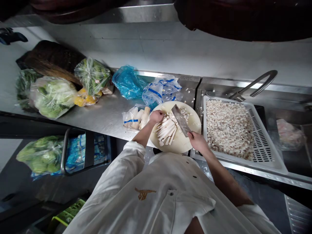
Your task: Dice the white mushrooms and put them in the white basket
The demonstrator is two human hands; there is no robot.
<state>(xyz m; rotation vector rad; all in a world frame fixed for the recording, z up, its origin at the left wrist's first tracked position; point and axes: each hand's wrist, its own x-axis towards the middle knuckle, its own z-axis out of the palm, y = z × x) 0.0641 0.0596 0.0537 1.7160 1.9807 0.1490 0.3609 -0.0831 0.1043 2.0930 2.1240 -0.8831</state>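
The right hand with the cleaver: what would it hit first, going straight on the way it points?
Led by the cleaver, the right hand would probably meet the crumpled clear bag beyond the round board, though height and depth are unclear.

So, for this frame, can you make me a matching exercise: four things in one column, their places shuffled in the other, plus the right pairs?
Things:
1. Cleaver
2. Long pale strips
3. Large heap of diced pieces
4. Crumpled blue bag

Places:
A. In the white basket
B. In the right hand
C. On the metal counter, near the wall
D. Fanned out on the round board

Right pairs: 1-B, 2-D, 3-A, 4-C
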